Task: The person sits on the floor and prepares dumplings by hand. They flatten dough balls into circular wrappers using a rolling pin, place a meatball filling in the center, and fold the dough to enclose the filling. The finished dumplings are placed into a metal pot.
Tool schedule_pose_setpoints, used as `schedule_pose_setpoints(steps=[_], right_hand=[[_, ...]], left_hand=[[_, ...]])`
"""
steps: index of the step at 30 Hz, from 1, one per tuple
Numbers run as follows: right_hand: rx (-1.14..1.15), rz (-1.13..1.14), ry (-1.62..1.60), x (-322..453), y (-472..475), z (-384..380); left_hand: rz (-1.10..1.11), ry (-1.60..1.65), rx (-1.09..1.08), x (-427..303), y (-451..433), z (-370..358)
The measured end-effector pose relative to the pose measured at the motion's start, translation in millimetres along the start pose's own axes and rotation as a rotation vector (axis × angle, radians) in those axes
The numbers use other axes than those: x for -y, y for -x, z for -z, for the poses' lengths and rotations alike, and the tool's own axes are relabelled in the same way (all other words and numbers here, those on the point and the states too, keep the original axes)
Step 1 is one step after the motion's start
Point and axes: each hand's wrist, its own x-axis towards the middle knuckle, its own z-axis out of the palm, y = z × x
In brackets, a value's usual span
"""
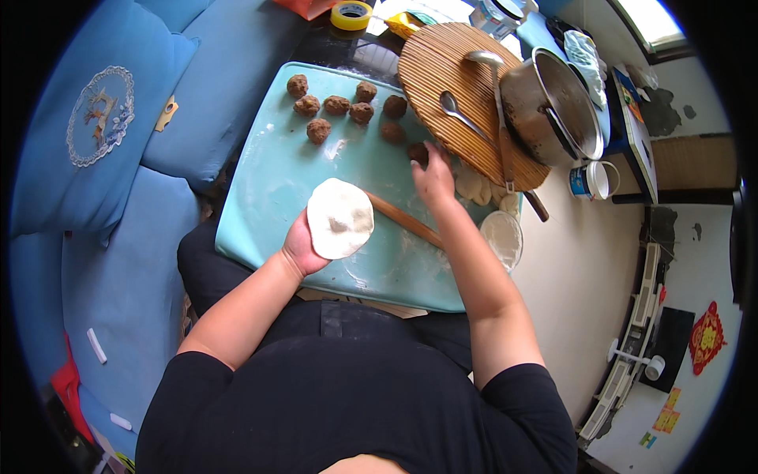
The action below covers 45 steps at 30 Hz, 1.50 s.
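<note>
A round, flattened dough wrapper (pixel 340 220) rests on the palm of my left hand (pixel 303 244), above the turquoise board (pixel 278 189). My right hand (pixel 435 178) reaches to the board's right side, its fingers at a brown filling ball (pixel 418 153); whether they grip it is hard to see. Several more filling balls (pixel 336 105) lie spread over the far half of the board. Between my hands, a wooden rolling pin (pixel 405 221) lies slantwise, its near end hidden by my right forearm.
A slatted round lid (pixel 450 65) with a spoon (pixel 456 109) and ladle (pixel 494 77) overhangs the board's far right, beside a metal pot (pixel 551 106). Pale dough pieces (pixel 471 183) and a flour bowl (pixel 502 240) sit right. Yellow tape (pixel 351 15) lies behind; a blue sofa (pixel 118 255) stands left.
</note>
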Motion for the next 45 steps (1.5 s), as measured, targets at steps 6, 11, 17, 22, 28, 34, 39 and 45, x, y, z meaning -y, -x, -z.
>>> schedule_pose_setpoints(steps=[6, 11, 17, 22, 28, 34, 39, 45], right_hand=[[0.087, -0.022, 0.019, -30, -24, -38], [0.027, 0.009, -0.173, -7, 0, -24], [0.152, 0.437, -0.542, 89, 74, 42], [0.165, 0.545, -0.299, 104, 105, 37], [0.076, 0.555, -0.285, 108, 114, 43], [0.003, 0.583, -0.146, 114, 136, 43], [0.014, 0.603, -0.106, 112, 147, 46], [-0.021, 0.47, -0.401, 106, 131, 89]], left_hand=[[-0.065, -0.024, -0.04, -9, 2, 16], [-0.102, -0.008, -0.063, -11, -10, 22], [-0.013, -0.056, -0.02, 1, -9, -1], [0.01, -0.085, -0.015, 16, 0, -18], [0.022, -0.087, 0.118, 29, 19, -27], [-0.028, -0.127, 0.105, 40, 23, -36], [-0.055, -0.154, 0.104, 45, 24, -33], [0.042, -0.204, 0.181, 42, 34, -45]])
